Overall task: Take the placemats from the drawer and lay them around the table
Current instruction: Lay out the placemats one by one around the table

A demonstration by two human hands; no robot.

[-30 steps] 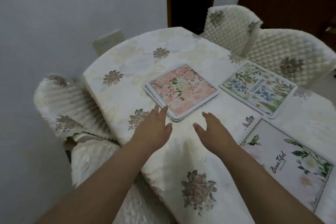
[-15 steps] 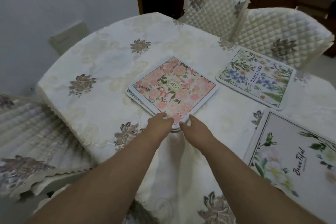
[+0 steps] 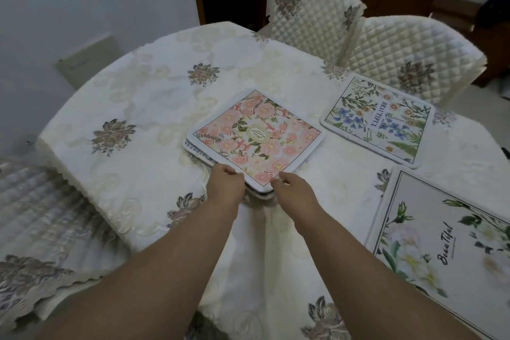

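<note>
A small stack of placemats lies in the middle of the table, topped by a pink flowered placemat (image 3: 255,137). My left hand (image 3: 225,184) and my right hand (image 3: 294,190) both pinch the stack's near corner, one on each side. The edge of a lower mat (image 3: 196,152) peeks out at the stack's left. A blue-flowered placemat (image 3: 378,119) lies flat at the far right. A white-flowered placemat (image 3: 444,251) lies flat at the near right.
The table (image 3: 143,108) wears a cream embroidered cloth. Two quilted chairs (image 3: 408,64) stand behind it at the far right, another covered chair (image 3: 36,229) at the near left. A white wall runs along the left.
Both hands reached forward from open above the cloth and closed on the near corner of the stack. My view has moved closer and over the table.
</note>
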